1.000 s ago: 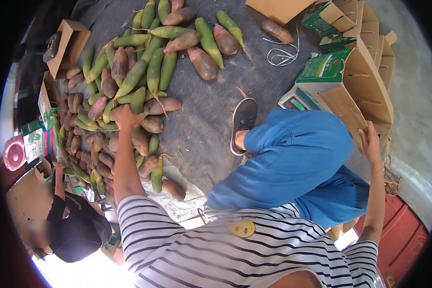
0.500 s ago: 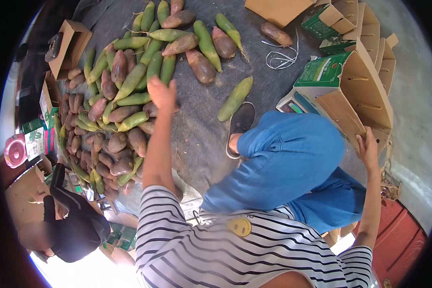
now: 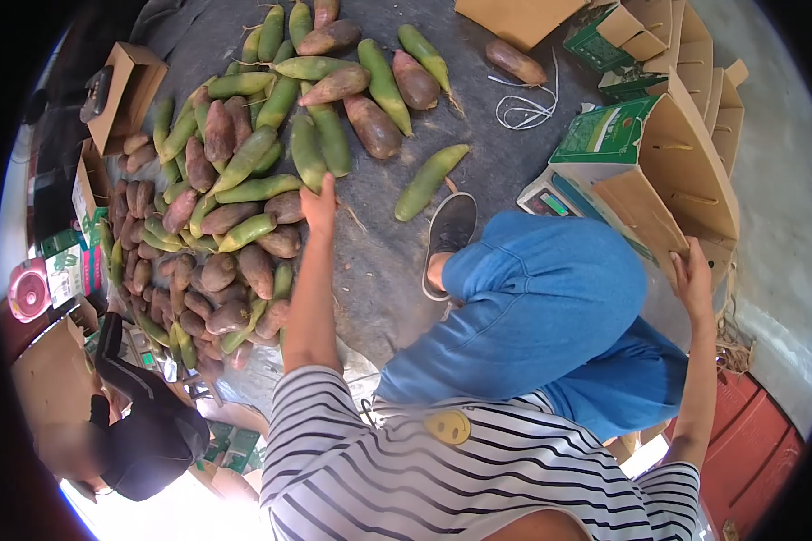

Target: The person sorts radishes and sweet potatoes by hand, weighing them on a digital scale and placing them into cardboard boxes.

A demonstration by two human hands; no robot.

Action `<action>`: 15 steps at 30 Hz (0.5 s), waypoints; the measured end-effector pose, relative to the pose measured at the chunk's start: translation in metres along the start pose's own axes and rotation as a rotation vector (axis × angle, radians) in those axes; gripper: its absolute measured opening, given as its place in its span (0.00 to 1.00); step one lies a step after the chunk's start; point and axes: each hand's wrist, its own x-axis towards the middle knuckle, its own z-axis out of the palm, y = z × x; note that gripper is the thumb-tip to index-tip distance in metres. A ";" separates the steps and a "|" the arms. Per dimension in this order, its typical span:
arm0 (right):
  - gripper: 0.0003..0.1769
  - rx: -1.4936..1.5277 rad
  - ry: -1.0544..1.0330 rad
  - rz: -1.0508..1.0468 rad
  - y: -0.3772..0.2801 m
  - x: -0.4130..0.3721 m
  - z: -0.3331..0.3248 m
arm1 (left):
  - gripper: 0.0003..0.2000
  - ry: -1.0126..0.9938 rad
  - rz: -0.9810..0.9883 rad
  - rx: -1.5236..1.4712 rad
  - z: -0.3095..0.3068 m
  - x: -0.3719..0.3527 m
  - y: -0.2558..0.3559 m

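The green radish [image 3: 308, 155] lay at the right side of the heap [image 3: 219, 133], in from the near edge of the dark ground cloth [image 3: 379, 257], its long axis pointing away from the person. The left hand [image 3: 319, 206], the nearer, had its grip closed about the near end. The right hand [image 3: 692, 278] held the edge of an open carton [image 3: 609, 131] above a scale [image 3: 543, 200]; a loose radish [image 3: 431, 183], shoe [image 3: 451, 224] and bent knee [image 3: 573, 261] lay between.

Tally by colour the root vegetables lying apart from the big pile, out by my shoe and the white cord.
Green root vegetable: 1, by the shoe
Reddish-brown root vegetable: 1, near the brown cardboard
Total: 2
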 end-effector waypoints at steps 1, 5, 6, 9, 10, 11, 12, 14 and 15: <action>0.13 -0.001 -0.003 -0.001 0.001 0.000 0.000 | 0.23 0.022 0.000 0.067 0.004 -0.024 0.006; 0.13 -0.017 0.007 -0.022 0.001 -0.001 0.002 | 0.22 -0.069 0.341 0.071 0.027 -0.087 -0.010; 0.13 -0.025 0.020 -0.029 0.001 -0.001 0.002 | 0.21 -0.135 0.148 -0.047 0.034 -0.096 0.004; 0.13 -0.025 -0.005 -0.019 0.001 0.000 -0.001 | 0.21 -0.270 -0.218 -0.221 0.042 -0.109 0.035; 0.13 -0.020 0.004 -0.020 -0.001 0.000 -0.001 | 0.21 -0.299 -0.103 -0.164 0.044 -0.108 0.038; 0.13 -0.014 0.015 -0.021 -0.005 0.000 -0.002 | 0.22 -0.326 0.013 -0.104 0.046 -0.108 0.041; 0.13 -0.007 0.022 -0.020 -0.007 -0.001 -0.001 | 0.22 -0.353 0.126 -0.040 0.047 -0.109 0.044; 0.13 0.006 0.039 -0.050 -0.005 -0.001 0.002 | 0.28 -0.548 -0.014 -0.050 0.034 -0.119 0.092; 0.13 0.008 0.048 -0.063 -0.004 -0.001 0.002 | 0.29 -0.568 0.080 0.009 0.032 -0.115 0.097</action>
